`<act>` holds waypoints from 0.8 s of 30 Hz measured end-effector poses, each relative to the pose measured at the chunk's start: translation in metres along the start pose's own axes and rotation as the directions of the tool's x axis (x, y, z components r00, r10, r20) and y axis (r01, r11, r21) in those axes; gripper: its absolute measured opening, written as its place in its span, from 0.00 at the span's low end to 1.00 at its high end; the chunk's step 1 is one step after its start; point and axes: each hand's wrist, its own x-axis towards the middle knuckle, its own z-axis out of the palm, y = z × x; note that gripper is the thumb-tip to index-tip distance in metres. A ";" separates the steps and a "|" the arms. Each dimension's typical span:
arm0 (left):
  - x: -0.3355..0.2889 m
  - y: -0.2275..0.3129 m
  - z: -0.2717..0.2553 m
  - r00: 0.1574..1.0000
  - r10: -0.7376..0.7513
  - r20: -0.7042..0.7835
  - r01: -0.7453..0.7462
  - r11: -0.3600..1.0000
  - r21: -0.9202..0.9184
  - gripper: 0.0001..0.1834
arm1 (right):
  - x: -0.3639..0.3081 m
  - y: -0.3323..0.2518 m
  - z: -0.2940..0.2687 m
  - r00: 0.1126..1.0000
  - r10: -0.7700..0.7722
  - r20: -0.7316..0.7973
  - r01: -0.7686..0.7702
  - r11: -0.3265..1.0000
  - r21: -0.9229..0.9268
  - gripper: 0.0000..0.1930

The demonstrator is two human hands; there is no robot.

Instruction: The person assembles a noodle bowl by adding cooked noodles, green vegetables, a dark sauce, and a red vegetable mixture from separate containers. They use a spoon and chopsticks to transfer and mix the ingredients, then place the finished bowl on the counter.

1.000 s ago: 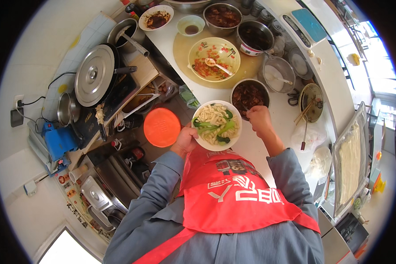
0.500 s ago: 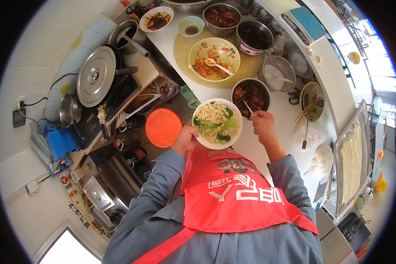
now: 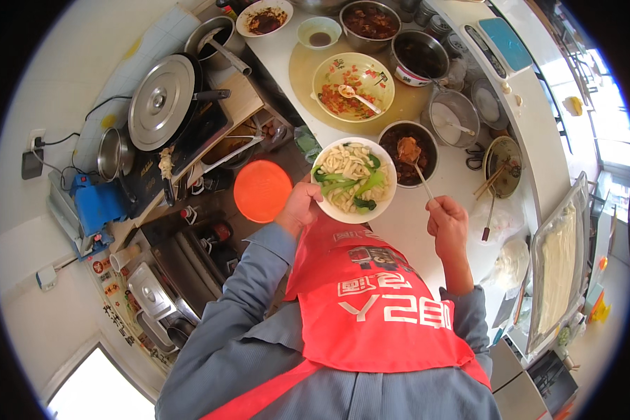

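My left hand (image 3: pixel 301 206) grips the rim of a white bowl (image 3: pixel 327 207) in front of the red apron. Pale noodle-like pieces (image 3: pixel 343 168) and green leafy vegetables (image 3: pixel 367 178) fill this bowl. Closed round the handle of a metal spoon (image 3: pixel 425 183) is my right hand (image 3: pixel 447 222). A brown chunk of food (image 3: pixel 408 149), perhaps meat, rests on the spoon's head. Beneath it stands a steel pot (image 3: pixel 432 168) of dark braised food, just to the right of the white bowl.
Behind stands a yellow bowl (image 3: pixel 383 75) of chopped red and orange bits with a white spoon. More pots and a clear container (image 3: pixel 462 112) line the counter's right. An orange round lid (image 3: pixel 262 191) lies low on the left, near a lidded pan (image 3: pixel 162 98) on the stove.
My right hand has moved back and to the right, lifting the spoon with a brown chunk on it out of the dark food. The left hand still holds the bowl.
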 end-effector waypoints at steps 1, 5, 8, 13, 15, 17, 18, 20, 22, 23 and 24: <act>0.000 0.001 0.003 1.000 0.007 0.001 -0.007 1.000 0.002 0.46 | -0.008 -0.004 0.001 0.999 -0.032 0.021 0.033 0.998 -0.058 0.10; -0.001 0.005 0.017 0.995 0.018 0.095 -0.015 0.999 -0.032 0.46 | -0.031 -0.008 0.023 0.932 -0.339 0.132 0.359 0.798 -0.484 0.09; -0.003 0.006 0.025 0.994 0.012 0.111 -0.008 0.999 -0.041 0.47 | -0.039 -0.011 0.031 0.841 -0.494 0.222 0.504 0.563 -0.655 0.06; -0.009 0.004 0.030 0.998 0.030 0.057 -0.028 0.999 -0.025 0.47 | -0.046 -0.018 0.030 0.773 -0.558 0.301 0.541 0.333 -0.773 0.06; -0.010 0.004 0.030 0.996 0.043 0.078 -0.040 0.998 -0.051 0.47 | -0.051 -0.022 0.028 0.772 -0.541 0.332 0.543 0.292 -0.787 0.06; -0.010 0.005 0.031 0.997 0.035 0.070 -0.031 0.998 -0.055 0.47 | -0.057 -0.028 0.027 0.790 -0.499 0.358 0.527 0.252 -0.812 0.06; -0.010 0.005 0.030 0.996 0.035 0.079 -0.030 0.997 -0.067 0.47 | -0.060 -0.031 0.027 0.786 -0.516 0.340 0.525 0.269 -0.807 0.06; -0.010 0.006 0.030 0.993 0.044 0.108 -0.037 0.997 -0.071 0.47 | -0.066 -0.040 0.027 0.783 -0.542 0.306 0.516 0.288 -0.807 0.05; -0.010 0.008 0.030 0.991 0.052 0.121 -0.044 0.997 -0.066 0.47 | -0.069 -0.050 0.024 0.820 -0.499 0.282 0.453 0.264 -0.851 0.05; -0.010 0.009 0.031 0.992 0.054 0.118 -0.047 0.997 -0.058 0.46 | -0.070 -0.054 0.023 0.828 -0.488 0.275 0.432 0.244 -0.868 0.04; -0.010 0.009 0.033 0.994 0.047 0.100 -0.043 0.998 -0.045 0.46 | -0.067 -0.058 0.023 0.815 -0.496 0.298 0.446 0.212 -0.869 0.05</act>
